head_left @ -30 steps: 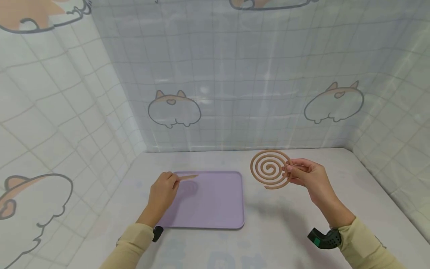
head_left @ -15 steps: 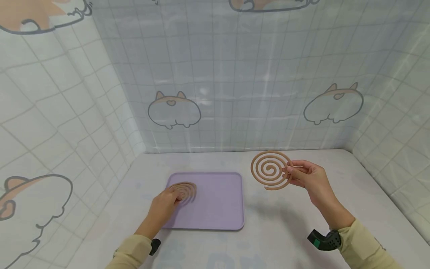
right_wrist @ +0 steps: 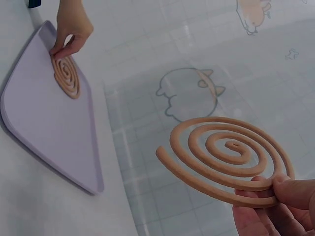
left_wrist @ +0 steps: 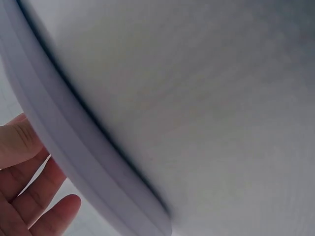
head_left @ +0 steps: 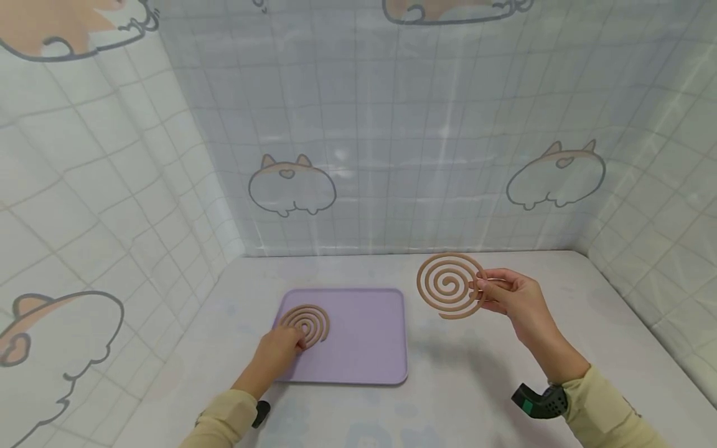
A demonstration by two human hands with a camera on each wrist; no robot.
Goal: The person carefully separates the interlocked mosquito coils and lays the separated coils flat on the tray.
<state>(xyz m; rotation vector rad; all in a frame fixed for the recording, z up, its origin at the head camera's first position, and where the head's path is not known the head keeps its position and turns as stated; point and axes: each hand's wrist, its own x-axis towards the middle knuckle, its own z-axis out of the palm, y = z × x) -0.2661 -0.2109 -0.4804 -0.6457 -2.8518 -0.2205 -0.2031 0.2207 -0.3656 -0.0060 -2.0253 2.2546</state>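
A brown mosquito coil (head_left: 306,321) lies on the left part of a lilac tray (head_left: 364,336). My left hand (head_left: 274,356) pinches its near left edge between thumb and fingers, as the right wrist view shows of that coil (right_wrist: 67,78). Off to the right, my right hand (head_left: 521,302) grips a second mosquito coil (head_left: 450,281) by its right rim. That coil is held up in the air, its spiral face toward the head camera. In the left wrist view the tray's edge (left_wrist: 74,128) covers much of the view and the pinched coil is hidden.
The tray rests on a white table (head_left: 459,398) left of centre. Tile-patterned cloth walls (head_left: 370,186) with cartoon animals close in the back and both sides. A dark band (head_left: 540,401) is worn at the right wrist.
My left hand has come toward the tray's near left, and its coil has tilted from edge-on down to lying on the tray. The right hand keeps its coil nearly still.
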